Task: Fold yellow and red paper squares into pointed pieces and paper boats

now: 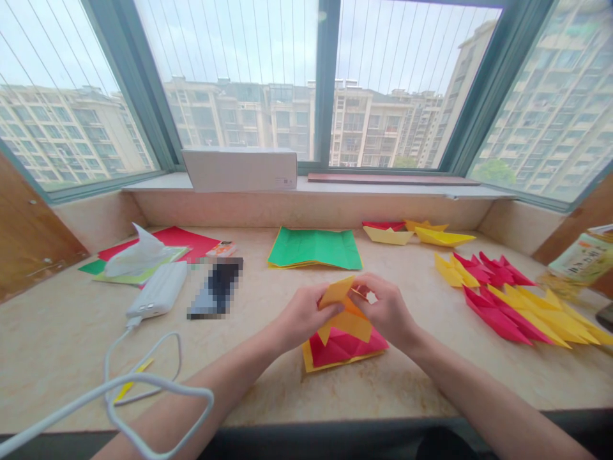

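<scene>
Both my hands meet over the middle of the marble counter (71,332). My left hand (301,316) and my right hand (387,310) pinch a folded orange-yellow paper (347,313) between their fingers, held a little above the counter. Just under it lies a red folded piece on a yellow sheet (342,348). A green sheet stack (315,248) lies flat just beyond my hands.
Folded red and yellow paper shapes (517,300) are spread at the right, paper boats (416,233) behind them. At the left sit a white power bank (158,291) with a looping cable (143,383), a phone (218,287), tissues on red and green sheets (138,252). A white box (239,167) stands on the sill.
</scene>
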### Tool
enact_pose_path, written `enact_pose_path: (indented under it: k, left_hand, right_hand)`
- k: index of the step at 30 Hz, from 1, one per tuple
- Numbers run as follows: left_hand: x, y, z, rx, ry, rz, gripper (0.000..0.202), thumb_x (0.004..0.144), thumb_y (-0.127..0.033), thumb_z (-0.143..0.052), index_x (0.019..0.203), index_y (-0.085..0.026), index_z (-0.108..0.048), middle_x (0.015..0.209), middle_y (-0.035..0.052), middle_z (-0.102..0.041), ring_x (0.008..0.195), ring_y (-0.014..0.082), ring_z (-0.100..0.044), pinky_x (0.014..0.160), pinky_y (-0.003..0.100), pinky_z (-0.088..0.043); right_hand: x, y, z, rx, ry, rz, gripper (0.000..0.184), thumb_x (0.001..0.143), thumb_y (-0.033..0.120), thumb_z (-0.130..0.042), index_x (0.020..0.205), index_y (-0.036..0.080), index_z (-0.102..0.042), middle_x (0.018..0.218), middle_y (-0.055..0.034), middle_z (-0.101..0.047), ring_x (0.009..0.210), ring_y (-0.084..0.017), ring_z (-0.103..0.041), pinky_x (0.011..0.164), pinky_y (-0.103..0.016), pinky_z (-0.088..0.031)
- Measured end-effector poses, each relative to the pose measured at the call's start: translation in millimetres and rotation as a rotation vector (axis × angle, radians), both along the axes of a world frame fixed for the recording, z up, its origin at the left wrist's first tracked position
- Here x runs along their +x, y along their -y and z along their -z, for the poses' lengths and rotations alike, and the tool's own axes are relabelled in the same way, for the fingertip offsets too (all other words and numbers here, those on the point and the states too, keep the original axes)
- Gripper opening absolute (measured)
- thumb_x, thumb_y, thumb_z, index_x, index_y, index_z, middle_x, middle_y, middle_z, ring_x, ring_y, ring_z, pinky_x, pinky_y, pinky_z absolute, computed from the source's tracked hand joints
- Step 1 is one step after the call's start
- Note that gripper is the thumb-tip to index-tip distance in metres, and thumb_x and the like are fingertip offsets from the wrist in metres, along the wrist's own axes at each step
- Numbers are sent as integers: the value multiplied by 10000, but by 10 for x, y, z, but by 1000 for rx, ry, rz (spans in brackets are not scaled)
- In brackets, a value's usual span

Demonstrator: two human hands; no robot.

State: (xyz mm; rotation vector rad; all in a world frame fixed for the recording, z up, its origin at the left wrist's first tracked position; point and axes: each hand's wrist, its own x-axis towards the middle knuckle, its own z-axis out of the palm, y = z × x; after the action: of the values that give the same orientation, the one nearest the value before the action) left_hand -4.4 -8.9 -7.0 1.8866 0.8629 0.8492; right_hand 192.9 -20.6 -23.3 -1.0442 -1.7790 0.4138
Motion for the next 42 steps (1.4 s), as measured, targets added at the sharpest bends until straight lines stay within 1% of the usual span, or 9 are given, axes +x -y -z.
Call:
enact_pose_path:
  k: [3,6,10,15,19,24,33,37,42]
  left_hand:
    - [11,-21,2,-28,10,-67,221,838,-339,-640,847,-130,-711,782,38,-690,709,175,-619,597,228,-457]
    - [12,-63,14,-121,127,-118,243,832,-358,-652,855,-120,-699,783,40,-687,674,161,-614,585,225,-452]
    - [7,-107,17,-159,301,-232,296,795,-388,-705,903,-112,-694,803,44,-691,681,157,-611,599,228,-464]
    - [2,-120,22,-101,341,-282,367,784,-455,-727,918,-114,-700,830,50,-692,690,158,-603,591,229,-465]
    - [-5,-103,51,-2,255,-274,340,825,-459,-691,929,-136,-719,843,45,-707,740,177,-621,624,232,-468]
    - [-17,-47,45,195,115,-301,277,894,-409,-624,970,-164,-726,810,19,-706,733,166,-619,647,229,-453]
    - [-14,-38,42,231,62,-284,265,934,-388,-566,987,-163,-697,812,25,-700,700,153,-606,615,224,-442]
    - [-9,-89,85,173,128,-303,307,905,-445,-598,961,-150,-665,774,15,-646,660,143,-587,564,218,-441]
    - [12,-153,118,37,299,-290,347,861,-452,-659,1012,-140,-643,886,51,-667,784,185,-633,658,258,-517]
  right_hand:
    - [-48,5,41,-99,-127,30,155,870,316,-644,1002,234,-637,856,-31,-664,707,-181,-609,687,-332,-514]
    - [-66,-5,58,-199,-325,-46,323,877,380,-650,1159,243,-572,968,-35,-631,701,-150,-602,651,-299,-515]
    - [-39,-33,16,-331,-473,-144,433,844,435,-681,1203,242,-534,974,-31,-633,696,-143,-610,571,-258,-482]
    - [-10,-46,-61,-559,-509,-212,463,830,523,-671,1145,203,-558,861,-31,-672,577,-128,-591,509,-252,-448]
    - [-10,-34,-82,-698,-529,-256,401,840,557,-638,1000,190,-634,777,-18,-655,538,-110,-560,484,-230,-409]
    - [-12,-6,-99,-774,-487,-351,353,825,528,-674,907,184,-689,819,-32,-665,585,-104,-532,510,-215,-391]
    - [-10,29,-138,-751,-471,-363,267,804,430,-713,928,195,-690,843,-29,-661,654,-126,-547,558,-230,-412]
    - [-50,20,-63,-496,-377,-260,389,863,493,-656,1113,197,-613,913,-47,-664,692,-152,-592,633,-283,-485]
    - [-73,19,63,-127,-284,-103,587,889,393,-664,1400,304,-390,1183,-72,-594,854,-182,-653,735,-333,-540]
